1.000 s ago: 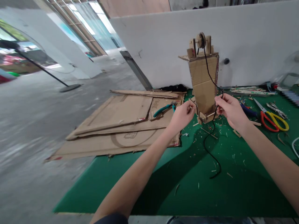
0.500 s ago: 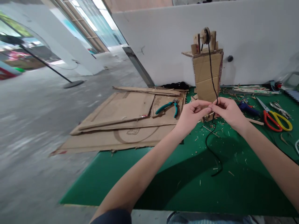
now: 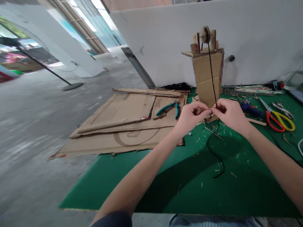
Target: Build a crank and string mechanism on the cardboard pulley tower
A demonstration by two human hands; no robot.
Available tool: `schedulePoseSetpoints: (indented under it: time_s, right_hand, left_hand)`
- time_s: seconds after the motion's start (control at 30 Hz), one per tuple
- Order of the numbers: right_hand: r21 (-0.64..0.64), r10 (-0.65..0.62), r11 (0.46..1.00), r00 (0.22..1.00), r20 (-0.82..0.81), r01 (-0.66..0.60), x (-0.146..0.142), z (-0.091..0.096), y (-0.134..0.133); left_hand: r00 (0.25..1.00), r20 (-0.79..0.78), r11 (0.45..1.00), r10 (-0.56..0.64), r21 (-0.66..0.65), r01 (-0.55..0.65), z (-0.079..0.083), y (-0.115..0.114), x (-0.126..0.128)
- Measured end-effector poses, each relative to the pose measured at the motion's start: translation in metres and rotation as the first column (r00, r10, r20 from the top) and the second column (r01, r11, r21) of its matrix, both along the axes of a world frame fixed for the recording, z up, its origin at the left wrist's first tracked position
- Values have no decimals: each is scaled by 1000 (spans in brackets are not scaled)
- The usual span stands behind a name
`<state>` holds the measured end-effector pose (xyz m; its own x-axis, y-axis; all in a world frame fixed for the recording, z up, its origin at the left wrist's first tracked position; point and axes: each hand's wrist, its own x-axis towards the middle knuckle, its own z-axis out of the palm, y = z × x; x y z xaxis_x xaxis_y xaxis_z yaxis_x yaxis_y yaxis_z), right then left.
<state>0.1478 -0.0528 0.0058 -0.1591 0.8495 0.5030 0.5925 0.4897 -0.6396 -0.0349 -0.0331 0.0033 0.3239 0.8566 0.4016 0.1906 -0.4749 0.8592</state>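
A black cord (image 3: 211, 74) runs down from a round wooden pulley (image 3: 204, 34) on top of an upright cardboard tower (image 3: 205, 74). It passes behind the fingers of my right hand (image 3: 230, 115), which are pinched at the cord. The loose tail lies curved on the green table. Fingertip to fingertip with the right, my left hand (image 3: 192, 117) is closed in a pinch; what lies between its finger and thumb is too small to make out. Behind the hands, the tower's foot is partly hidden.
Teal-handled pliers (image 3: 168, 108) rest on stacked cardboard sheets (image 3: 118, 110) to the left. To the right are a blue glue gun (image 3: 251, 109), red-and-yellow scissors (image 3: 276, 118) and metal snips (image 3: 282, 109). Wood scraps litter the green table (image 3: 189, 176); a white wall (image 3: 161, 47) stands behind.
My fingertips have shifted slightly left of the cord and down, still pinched together. The view has moved a little; the tower and the cord's tail stay put.
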Motion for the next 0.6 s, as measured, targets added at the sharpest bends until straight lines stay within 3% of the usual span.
schedulePoseSetpoints:
  time_s: [0.2, 0.33, 0.47, 0.53, 0.6]
  right_hand:
    - [31, -27, 999, 977, 210, 21, 4, 0, 0]
    - [-149, 52, 989, 971, 233, -17, 10, 0, 4]
    - [-323, 198, 936, 968, 153, -140, 16, 2, 8]
    - [-354, 242, 917, 961, 131, -183, 18, 6, 7]
    - [-366, 245, 912, 962, 120, -187, 19, 9, 5]
  left_hand:
    - [980, -176, 995, -88, 31, 95, -9, 10, -3]
    - [932, -279, 972, -232, -21, 236, -16, 13, -5]
    - [868, -120, 857, -481, -272, 437, -22, 18, -11]
    - [867, -14, 820, -497, -332, 465, -23, 22, -15]
    - [897, 20, 842, -442, -336, 422, -23, 24, -16]
